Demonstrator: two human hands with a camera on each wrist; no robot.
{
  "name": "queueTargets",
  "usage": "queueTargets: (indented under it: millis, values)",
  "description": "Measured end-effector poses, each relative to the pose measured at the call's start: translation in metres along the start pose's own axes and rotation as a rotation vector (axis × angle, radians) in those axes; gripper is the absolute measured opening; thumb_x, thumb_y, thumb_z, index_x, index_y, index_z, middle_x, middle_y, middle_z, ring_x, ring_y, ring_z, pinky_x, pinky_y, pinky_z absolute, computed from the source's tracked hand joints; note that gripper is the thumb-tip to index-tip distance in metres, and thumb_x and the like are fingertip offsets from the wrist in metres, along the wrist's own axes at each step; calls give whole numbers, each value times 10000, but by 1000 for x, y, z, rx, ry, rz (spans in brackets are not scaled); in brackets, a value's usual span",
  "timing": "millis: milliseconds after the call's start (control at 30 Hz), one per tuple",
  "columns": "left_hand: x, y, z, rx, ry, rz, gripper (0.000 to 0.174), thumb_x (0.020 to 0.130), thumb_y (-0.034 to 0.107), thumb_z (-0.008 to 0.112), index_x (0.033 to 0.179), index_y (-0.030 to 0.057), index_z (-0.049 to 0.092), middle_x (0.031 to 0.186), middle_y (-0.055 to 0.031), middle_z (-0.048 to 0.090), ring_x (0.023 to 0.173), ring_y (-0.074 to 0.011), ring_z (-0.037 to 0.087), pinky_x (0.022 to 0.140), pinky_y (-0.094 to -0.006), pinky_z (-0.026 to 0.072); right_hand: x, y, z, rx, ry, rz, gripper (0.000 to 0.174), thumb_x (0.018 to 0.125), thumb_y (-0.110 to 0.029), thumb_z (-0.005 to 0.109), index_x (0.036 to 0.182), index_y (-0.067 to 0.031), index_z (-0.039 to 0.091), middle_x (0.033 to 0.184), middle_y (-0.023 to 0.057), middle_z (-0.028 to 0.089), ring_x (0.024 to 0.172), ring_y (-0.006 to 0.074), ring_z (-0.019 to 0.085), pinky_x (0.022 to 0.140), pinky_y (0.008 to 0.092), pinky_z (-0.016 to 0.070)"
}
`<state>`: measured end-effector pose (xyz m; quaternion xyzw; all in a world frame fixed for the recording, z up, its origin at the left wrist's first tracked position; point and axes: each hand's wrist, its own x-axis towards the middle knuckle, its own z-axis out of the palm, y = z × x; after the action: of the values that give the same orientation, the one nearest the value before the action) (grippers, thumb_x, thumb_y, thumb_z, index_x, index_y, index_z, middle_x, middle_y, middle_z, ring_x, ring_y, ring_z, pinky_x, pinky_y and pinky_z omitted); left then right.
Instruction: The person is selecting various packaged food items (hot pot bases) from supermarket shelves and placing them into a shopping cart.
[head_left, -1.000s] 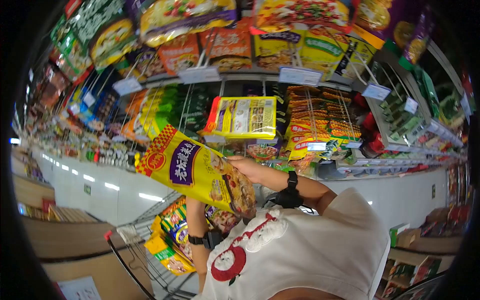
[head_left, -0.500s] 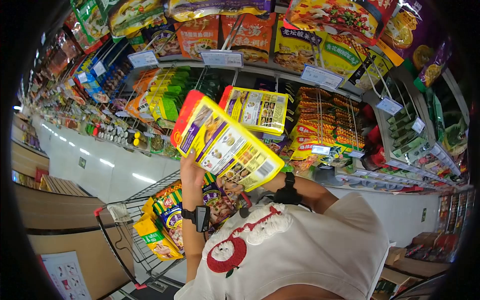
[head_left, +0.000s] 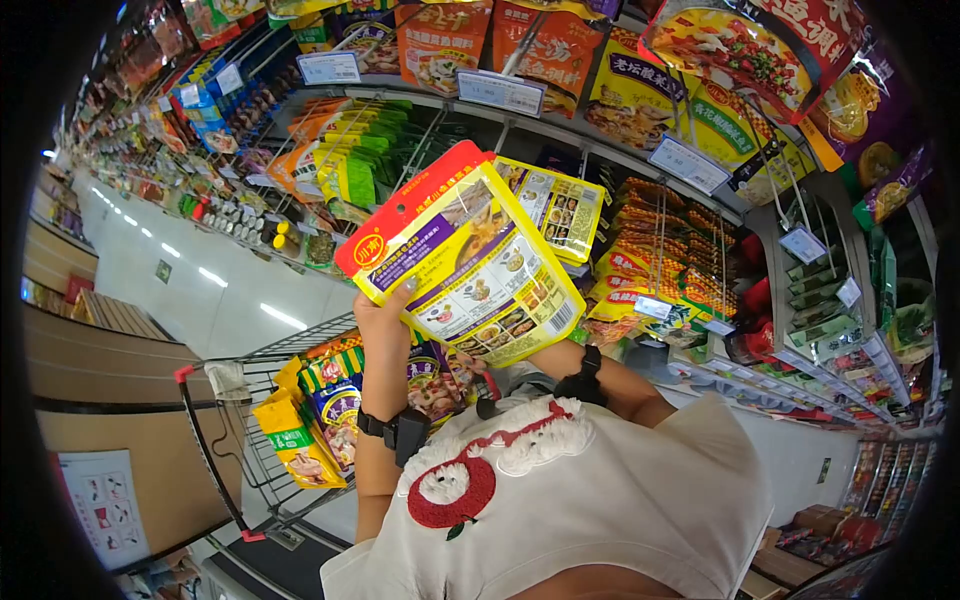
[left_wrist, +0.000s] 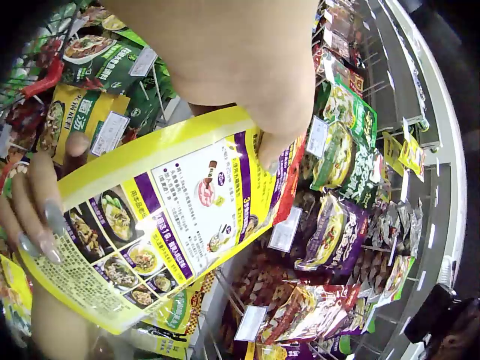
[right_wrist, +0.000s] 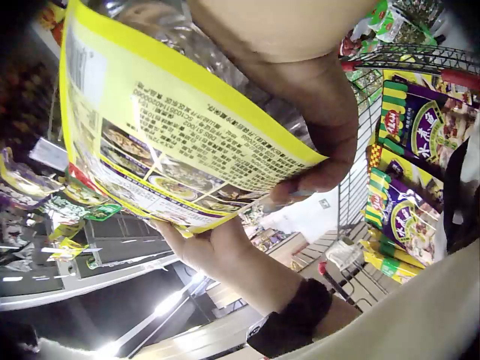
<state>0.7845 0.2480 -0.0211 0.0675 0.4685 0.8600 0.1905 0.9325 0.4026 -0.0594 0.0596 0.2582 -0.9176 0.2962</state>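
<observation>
A yellow, red-topped food packet [head_left: 515, 285] is held tilted over the cart, its printed back facing up. My left hand [head_left: 384, 330] pinches its left edge, thumb on the print; this grip shows in the left wrist view too [left_wrist: 255, 90]. In the head view the packet hides my right hand. The right wrist view shows the right hand [right_wrist: 326, 127] curled round the packet's lower edge, and its fingers [left_wrist: 34, 206] lie over the other end in the left wrist view. A similar packet [head_left: 575, 215] lies on the shelf just behind.
A wire cart [head_left: 245, 400] at the lower left holds several bagged foods [head_left: 300, 435]. Shelves with hanging packets and price tags [head_left: 500, 92] stretch across the top and right. A pale aisle floor [head_left: 235, 310] runs off at the left, beside a brown counter [head_left: 150, 415].
The packet has been turned over from its picture side to its printed back. The left hand, behind it at first, now shows at its left edge. The view has shifted, moving the shelves rightward.
</observation>
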Motion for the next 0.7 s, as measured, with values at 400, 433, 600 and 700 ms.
queueTargets:
  millis: [400, 433, 600, 700]
  values:
    - [-1, -5, -3, -29, -5, 7, 232, 737, -22, 641, 957, -15, 567, 948, -92, 622, 807, -155, 604, 749, -284, 484, 0, -3, 2, 148, -161, -4, 470, 885, -387, 398, 1226, -71, 463, 1200, 124, 513, 1084, 229, 502, 935, 392, 383]
    - [-2, -6, -2, -44, -8, 5, 237, 741, -21, 637, 965, -18, 561, 955, -95, 620, 809, -157, 604, 751, -286, 484, 1, -5, 3, 171, -187, -4, 471, 884, -389, 398, 1225, -72, 465, 1199, 123, 513, 1084, 229, 502, 936, 393, 382]
    - [1, -12, -2, -49, 140, -1, 236, 777, -16, 595, 1005, -22, 537, 970, -100, 608, 815, -172, 607, 733, -294, 494, 18, -18, 2, 346, -329, 2, 474, 881, -399, 398, 1221, -77, 472, 1196, 120, 517, 1083, 232, 503, 942, 397, 377]
    - [10, -16, -2, -31, 212, -14, 203, 816, 10, 554, 1016, -17, 529, 984, -101, 598, 820, -181, 608, 700, -293, 509, 23, -27, -7, 477, -187, -118, 497, 875, -428, 389, 1220, -80, 475, 1207, 117, 509, 1085, 242, 501, 950, 407, 367]
